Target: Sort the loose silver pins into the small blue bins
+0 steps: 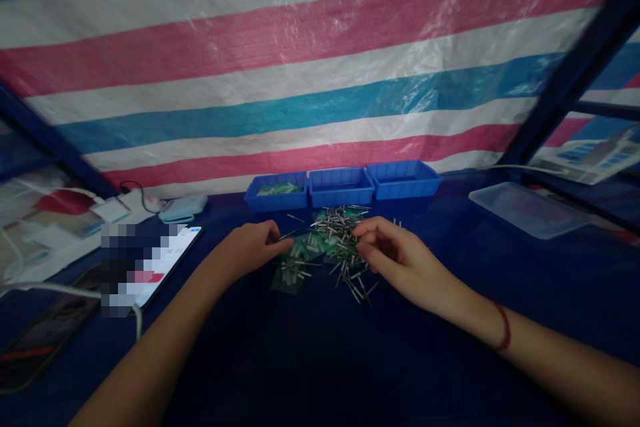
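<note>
A loose pile of thin silver metal pins (353,273), shaped like blind rivets, lies on the dark blue table. Small clear-green plastic bags (313,245) with pins in them are mixed into its left side. My left hand (253,247) is at the left edge of the bags, thumb and index finger closed around what looks like one thin metal pin (289,235). At the right side of the pile, my right hand (400,253) has its thumb and fingertips drawn together against the pins. Whatever is between those fingertips is too small to make out.
Behind the pile stand three blue bins: a left bin (277,203) with green bags inside, a middle bin (341,197) and a right bin (405,188). A clear plastic lid (530,210) lies right. Phones (173,263), cables and a charger (110,209) crowd the left.
</note>
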